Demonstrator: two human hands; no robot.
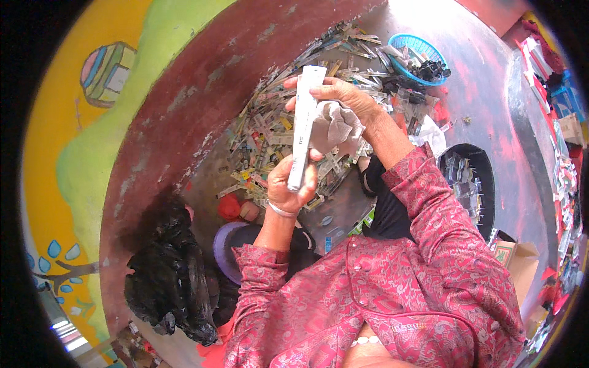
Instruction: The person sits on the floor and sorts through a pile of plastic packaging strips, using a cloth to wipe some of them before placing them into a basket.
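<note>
A long, narrow white packet (302,132) with small dark print stands almost upright in front of me, its grey lower end nearest my body. My left hand (284,189) is closed around that lower end, with a pale band on the wrist. Higher up, my right hand (351,101) grips the upper part, thumb across its face and fingers behind. A crumpled greyish-white cloth (336,127) hangs under the right palm against the packet. Beyond both hands spreads a pile of similar narrow strips (261,132) on the floor.
A blue basket (392,42) with black and clear scraps stands far right. Nearer on the right is a black tub (488,168) holding clear pieces. A black plastic bag (169,276) slumps at left beside the curved red wall (159,129). A red ball-like bundle (229,207) lies nearby.
</note>
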